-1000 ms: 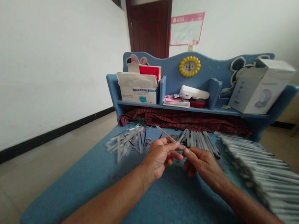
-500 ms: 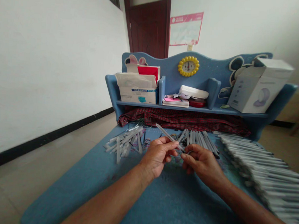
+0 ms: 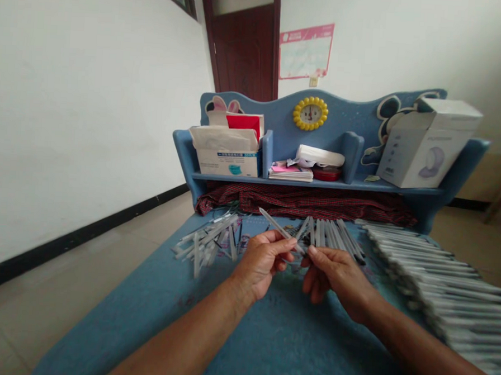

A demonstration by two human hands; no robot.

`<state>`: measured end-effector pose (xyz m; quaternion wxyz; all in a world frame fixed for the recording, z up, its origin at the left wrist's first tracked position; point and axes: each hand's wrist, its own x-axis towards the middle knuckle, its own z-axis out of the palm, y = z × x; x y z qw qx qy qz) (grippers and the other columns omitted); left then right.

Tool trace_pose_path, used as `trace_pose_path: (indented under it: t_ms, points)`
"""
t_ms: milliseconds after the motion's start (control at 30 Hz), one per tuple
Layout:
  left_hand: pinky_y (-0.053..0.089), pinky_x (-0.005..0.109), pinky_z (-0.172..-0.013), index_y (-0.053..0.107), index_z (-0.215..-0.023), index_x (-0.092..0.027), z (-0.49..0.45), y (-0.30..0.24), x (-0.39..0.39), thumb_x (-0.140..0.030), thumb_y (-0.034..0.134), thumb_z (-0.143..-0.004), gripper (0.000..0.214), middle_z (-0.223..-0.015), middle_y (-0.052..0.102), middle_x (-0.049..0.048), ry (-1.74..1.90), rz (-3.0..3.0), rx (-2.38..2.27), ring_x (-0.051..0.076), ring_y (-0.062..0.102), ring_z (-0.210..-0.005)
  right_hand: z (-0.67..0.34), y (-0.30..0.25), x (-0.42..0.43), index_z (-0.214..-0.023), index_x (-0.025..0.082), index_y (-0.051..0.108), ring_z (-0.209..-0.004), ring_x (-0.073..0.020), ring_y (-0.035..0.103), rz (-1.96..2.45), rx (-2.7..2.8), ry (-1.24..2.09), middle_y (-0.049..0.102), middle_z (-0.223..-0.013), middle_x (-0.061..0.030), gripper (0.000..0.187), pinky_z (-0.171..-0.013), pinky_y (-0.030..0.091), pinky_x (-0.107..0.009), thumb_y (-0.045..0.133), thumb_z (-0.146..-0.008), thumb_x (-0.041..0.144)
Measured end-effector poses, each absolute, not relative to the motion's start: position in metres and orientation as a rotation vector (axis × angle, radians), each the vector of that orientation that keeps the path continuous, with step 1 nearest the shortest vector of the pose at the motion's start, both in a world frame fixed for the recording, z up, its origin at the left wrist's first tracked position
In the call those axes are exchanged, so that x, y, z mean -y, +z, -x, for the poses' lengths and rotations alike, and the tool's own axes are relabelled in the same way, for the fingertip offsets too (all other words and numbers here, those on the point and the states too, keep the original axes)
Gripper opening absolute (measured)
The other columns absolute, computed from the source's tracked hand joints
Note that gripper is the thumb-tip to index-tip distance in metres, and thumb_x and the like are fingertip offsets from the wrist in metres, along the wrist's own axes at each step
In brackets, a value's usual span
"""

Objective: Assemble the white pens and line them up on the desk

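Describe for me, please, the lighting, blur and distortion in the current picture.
Head view: soft light, no harsh glare on the white wall; shade on the blue table below the right hand; the stacked pens at right smeared, the pen in the left hand clearer; the white box seemingly stretched outward by a wide lens.

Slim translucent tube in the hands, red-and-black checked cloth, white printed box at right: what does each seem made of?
Slim translucent tube: probably smooth plastic; it looks cloudily see-through.
Red-and-black checked cloth: woven fabric, seemingly matt, in soft folds.
White printed box: likely smooth thin card, with flat panels and creased edges.
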<state>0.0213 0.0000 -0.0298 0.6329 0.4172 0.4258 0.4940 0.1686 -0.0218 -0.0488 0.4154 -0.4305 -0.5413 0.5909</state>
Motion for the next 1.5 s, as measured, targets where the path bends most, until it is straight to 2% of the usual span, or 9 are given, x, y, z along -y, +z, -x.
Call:
trace_pose_path:
  t_ms: [167, 433, 700, 800, 867, 933, 1100, 1333, 1500]
  points:
    - [0.029, 0.015, -0.039, 0.06, -0.069, -0.012, -0.021, -0.031, 0.0, -0.019, 0.07, -0.063, 0.014, -0.052, 0.055, -0.0019, 1.138, -0.978, -0.973, 0.005, 0.048, -0.044, -0.168, -0.047, 0.023, -0.072, 0.016, 0.048, -0.036, -0.0087, 0.051, 1.044, 1.377, 1.479, 0.061, -0.05, 0.0007, 0.032, -0.038, 0.038, -0.019, 0.058, -0.074, 0.046]
    - [0.032, 0.016, -0.041, 0.06, -0.069, -0.012, -0.019, -0.03, 0.001, -0.019, 0.071, -0.061, 0.015, -0.048, 0.054, -0.0024, 1.108, -1.011, -0.88, 0.005, 0.047, -0.041, -0.172, -0.049, 0.026, -0.074, 0.016, 0.05, -0.037, -0.0095, 0.052, 0.857, 1.293, 1.752, 0.063, -0.054, -0.0021, 0.027, -0.04, 0.039, -0.02, 0.05, -0.083, 0.041]
    - [0.036, 0.018, -0.044, 0.064, -0.075, -0.012, -0.011, -0.019, 0.004, -0.027, 0.069, -0.064, 0.02, -0.06, 0.06, 0.0003, 0.965, -1.357, -0.885, 0.008, 0.053, -0.049, -0.171, -0.047, 0.028, -0.072, 0.014, 0.056, -0.041, -0.0088, 0.052, 0.91, 1.38, 1.606, 0.062, -0.056, -0.0023, 0.032, -0.043, 0.04, -0.021, 0.057, -0.078, 0.045]
    - [0.038, 0.019, -0.043, 0.064, -0.091, -0.013, 0.009, -0.013, -0.01, -0.032, 0.067, -0.067, 0.031, -0.073, 0.064, 0.0029, 1.059, -1.561, -1.043, 0.011, 0.058, -0.055, -0.174, -0.046, 0.027, -0.069, 0.015, 0.054, -0.042, -0.0093, 0.052, 0.945, 1.297, 1.558, 0.062, -0.056, -0.003, 0.032, -0.043, 0.039, -0.021, 0.057, -0.077, 0.045]
    - [0.04, 0.019, -0.044, 0.062, -0.093, -0.012, 0.026, -0.014, -0.024, -0.031, 0.062, -0.07, 0.029, -0.07, 0.062, 0.0019, 1.213, -1.688, -1.368, 0.011, 0.058, -0.054, -0.175, -0.046, 0.025, -0.072, 0.015, 0.054, -0.042, -0.0097, 0.052, 0.976, 1.223, 1.537, 0.062, -0.055, -0.0029, 0.031, -0.043, 0.039, -0.021, 0.058, -0.077, 0.046]
    - [0.041, 0.019, -0.047, 0.062, -0.088, -0.013, 0.042, -0.018, -0.039, -0.027, 0.055, -0.075, 0.02, -0.066, 0.062, 0.0007, 1.094, -1.899, -1.729, 0.01, 0.058, -0.053, -0.176, -0.046, 0.023, -0.074, 0.015, 0.055, -0.043, -0.01, 0.052, 1.01, 1.18, 1.527, 0.063, -0.056, -0.003, 0.031, -0.043, 0.039, -0.022, 0.059, -0.075, 0.046]
    - [0.038, 0.021, -0.052, 0.062, -0.058, -0.016, 0.064, -0.028, -0.055, -0.016, 0.061, -0.067, 0.009, -0.052, 0.058, -0.0008, 0.857, -2.059, -1.929, 0.012, 0.055, -0.053, -0.178, -0.049, 0.021, -0.071, 0.014, 0.057, -0.047, -0.0103, 0.054, 1.054, 1.176, 1.505, 0.064, -0.06, -0.0041, 0.031, -0.046, 0.041, -0.022, 0.062, -0.072, 0.045]
    - [0.04, 0.025, -0.061, 0.068, -0.072, -0.017, 0.088, -0.015, -0.054, -0.023, 0.057, -0.07, 0.013, -0.07, 0.067, 0.0066, 0.573, -2.083, -2.312, 0.018, 0.061, -0.07, -0.178, -0.049, 0.022, -0.071, 0.015, 0.057, -0.045, -0.0101, 0.052, 1.092, 1.219, 1.495, 0.063, -0.059, -0.0032, 0.029, -0.045, 0.04, -0.022, 0.061, -0.073, 0.044]
    - [0.04, 0.023, -0.058, 0.069, -0.065, -0.018, 0.106, -0.008, -0.049, -0.021, 0.06, -0.066, 0.009, -0.066, 0.067, 0.0063, 0.259, -2.11, -2.359, 0.019, 0.062, -0.069, -0.177, -0.05, 0.024, -0.071, 0.017, 0.056, -0.045, -0.0101, 0.052, 1.099, 1.26, 1.512, 0.062, -0.057, -0.0022, 0.03, -0.045, 0.039, -0.022, 0.06, -0.072, 0.047]
